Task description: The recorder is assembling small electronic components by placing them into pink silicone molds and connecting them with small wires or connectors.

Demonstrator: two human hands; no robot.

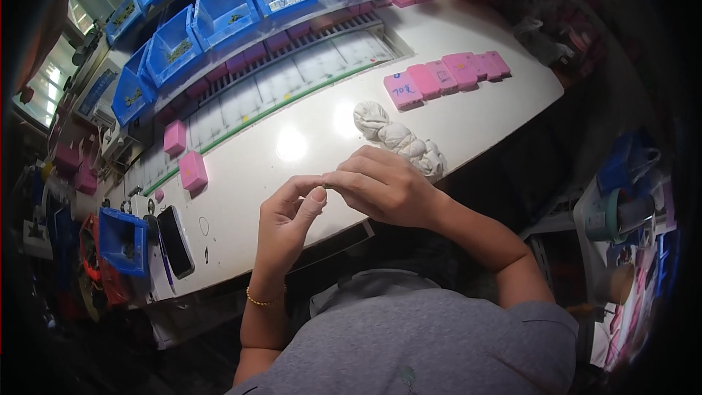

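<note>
My left hand [287,221] and my right hand [387,184] meet in front of me over the near edge of the white table [248,168]. Thumb and fingers of both are pinched together at one spot, where a tiny greenish bit shows, too small to name. The fingers of my right hand are curled and partly hide it. Just beyond that hand lies a knotted, twisted white cloth bundle [398,137].
Pink blocks stand in a row [446,75] at the far right, and two more [193,171] at the left. Blue bins [223,11] with small greenish pieces line a rack at the back. A phone [175,241] and a blue bin [123,241] are at the left edge.
</note>
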